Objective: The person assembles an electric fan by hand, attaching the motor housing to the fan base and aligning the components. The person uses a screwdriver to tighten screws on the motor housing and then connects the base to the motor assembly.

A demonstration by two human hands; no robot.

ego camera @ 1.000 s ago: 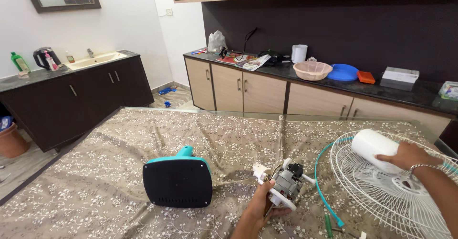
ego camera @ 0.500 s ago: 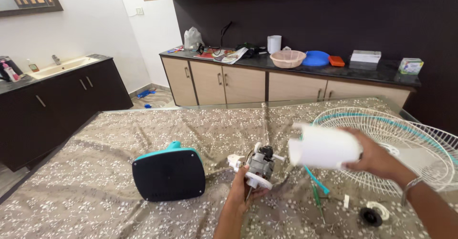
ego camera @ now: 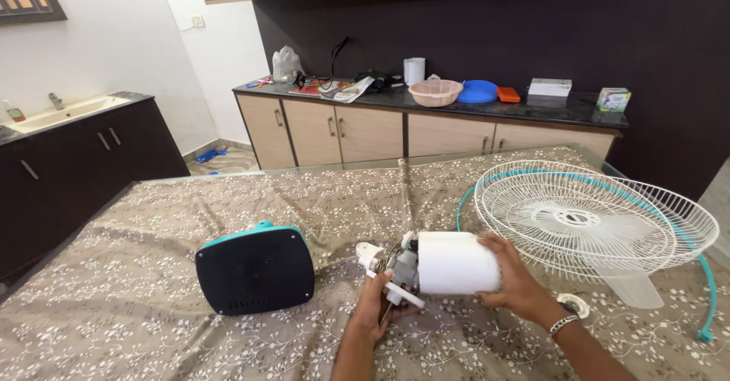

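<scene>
While my left hand grips the fan motor from below, fingers curled tight around its white mounting plate, my right hand is closed over the far end of the white cylindrical motor cover, thumb on top and fingers wrapped round its side. I see the cover lying on its side with its open end pushed up against the motor, so the two touch; how far the motor sits inside I cannot tell. Both are held just above the patterned brown cloth that covers the table, near its front edge and roughly at the middle of my view. A small white fitting sticks out of the motor toward the left.

Left of my hands, a dark rounded-square housing with a teal rim stands tilted on the cloth, well apart from the motor. To the right, the white wire fan guard with its teal ring lies flat, a pale blade showing beneath it, just beside my right wrist. Behind the table runs a dark counter carrying a beige bowl, a blue plate and a white cup.
</scene>
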